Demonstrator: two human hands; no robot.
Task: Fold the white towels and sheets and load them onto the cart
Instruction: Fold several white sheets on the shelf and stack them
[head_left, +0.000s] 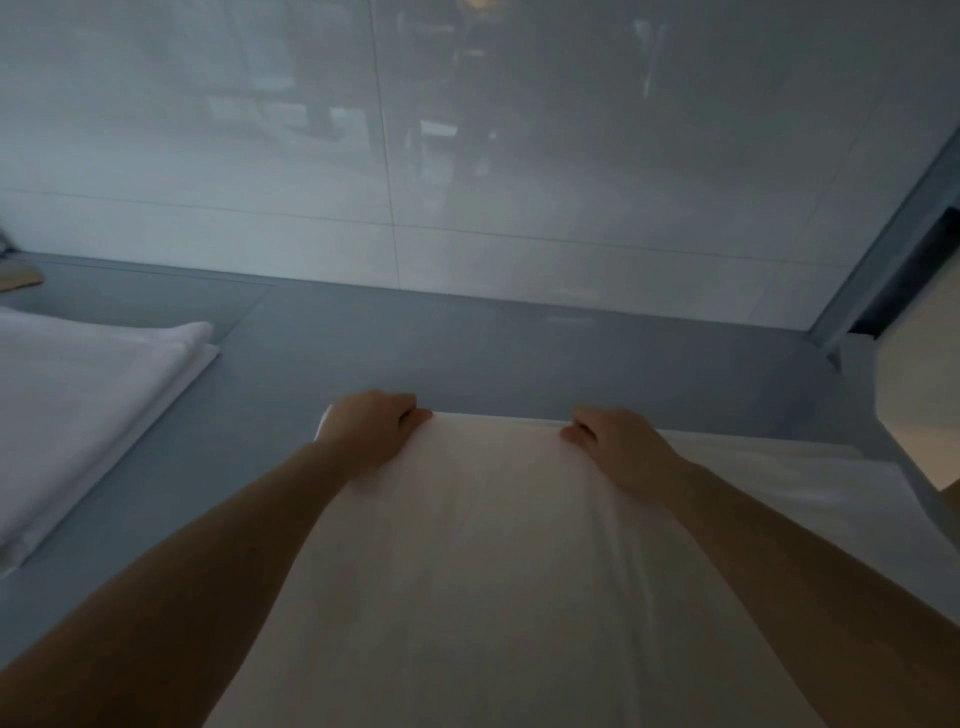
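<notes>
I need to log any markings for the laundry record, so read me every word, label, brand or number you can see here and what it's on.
None can be read.
The white sheet that both hands grip: no visible tag or print.
The folded stack on the grey table: no visible label.
The glossy wall: blurred reflections only, no legible signs.

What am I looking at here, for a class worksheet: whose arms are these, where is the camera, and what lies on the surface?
There is no machine. A person wears a camera on the head, looking forward and down, so you see their own bare arms. The left hand and the right hand each grip the far edge of a white sheet spread on a grey table. A folded stack of white linen lies to the left. Behind is a glossy pale wall.
</notes>
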